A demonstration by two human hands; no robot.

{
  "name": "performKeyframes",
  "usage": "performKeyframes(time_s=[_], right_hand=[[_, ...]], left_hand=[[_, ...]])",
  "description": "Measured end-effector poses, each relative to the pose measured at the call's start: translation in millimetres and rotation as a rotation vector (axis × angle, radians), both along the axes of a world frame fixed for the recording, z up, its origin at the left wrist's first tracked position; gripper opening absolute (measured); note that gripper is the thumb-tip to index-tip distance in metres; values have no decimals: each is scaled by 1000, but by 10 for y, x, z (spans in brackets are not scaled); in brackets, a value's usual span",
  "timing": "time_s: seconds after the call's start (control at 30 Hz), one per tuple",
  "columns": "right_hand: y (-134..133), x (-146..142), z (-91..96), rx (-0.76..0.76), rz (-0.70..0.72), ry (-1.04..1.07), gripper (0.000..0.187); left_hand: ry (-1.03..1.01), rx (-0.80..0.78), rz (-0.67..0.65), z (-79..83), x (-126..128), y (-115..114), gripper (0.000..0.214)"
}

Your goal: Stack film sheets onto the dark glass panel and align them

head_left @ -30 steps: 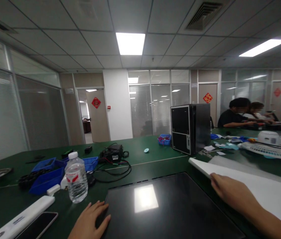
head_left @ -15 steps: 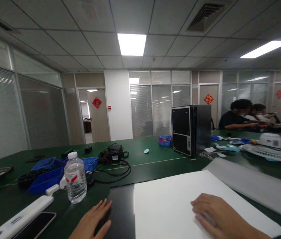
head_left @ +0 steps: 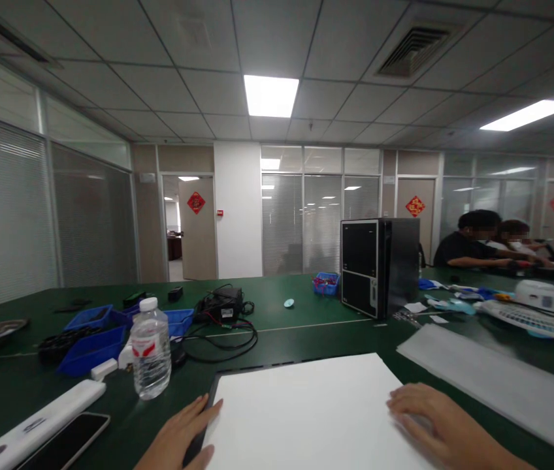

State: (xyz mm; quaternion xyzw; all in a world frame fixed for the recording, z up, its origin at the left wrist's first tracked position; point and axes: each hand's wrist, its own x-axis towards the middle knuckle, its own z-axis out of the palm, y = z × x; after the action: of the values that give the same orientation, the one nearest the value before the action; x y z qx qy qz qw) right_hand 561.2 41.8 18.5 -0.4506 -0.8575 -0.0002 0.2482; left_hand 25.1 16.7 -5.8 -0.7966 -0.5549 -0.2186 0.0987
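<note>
A large white sheet [head_left: 301, 411] lies in front of me over a flat black panel [head_left: 215, 386], whose dark rim shows along the left and far edges. My left hand [head_left: 176, 432] is at the left edge, thumb and fingers apart, with its fingertips touching the sheet and the panel's rim. At the opposite side my right hand [head_left: 436, 418] rests along the sheet's right edge, fingers stretched forward and pointing left. The undersides of both hands are hidden.
Left of me are a water bottle [head_left: 151, 356], a phone [head_left: 68, 440], a long white device [head_left: 36, 424] and blue bins [head_left: 91, 352]. A black computer case [head_left: 379, 267] stands farther back. Right are a pale folded sheet [head_left: 492, 385] and a white fan-like part [head_left: 534, 320]. Two people sit beyond.
The white sheet has slid left across the black panel, covering most of its dark strip. My right hand is now at the sheet's right edge instead of on top of it.
</note>
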Motion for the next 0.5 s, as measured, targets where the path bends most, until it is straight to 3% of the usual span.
performKeyframes(time_s=[0.1, 0.27, 0.4, 0.5], right_hand=[[150, 229, 3, -7, -99, -2, 35], [572, 869, -212, 193, -493, -84, 51], [782, 1323, -492, 107, -805, -177, 77], [794, 1397, -584, 25, -829, -174, 73]], left_hand=[[10, 28, -1, -82, -42, 73, 47], [51, 72, -27, -224, -101, 194, 48], [64, 117, -28, -316, -111, 285, 45], [68, 158, -38, -350, -128, 352, 45]])
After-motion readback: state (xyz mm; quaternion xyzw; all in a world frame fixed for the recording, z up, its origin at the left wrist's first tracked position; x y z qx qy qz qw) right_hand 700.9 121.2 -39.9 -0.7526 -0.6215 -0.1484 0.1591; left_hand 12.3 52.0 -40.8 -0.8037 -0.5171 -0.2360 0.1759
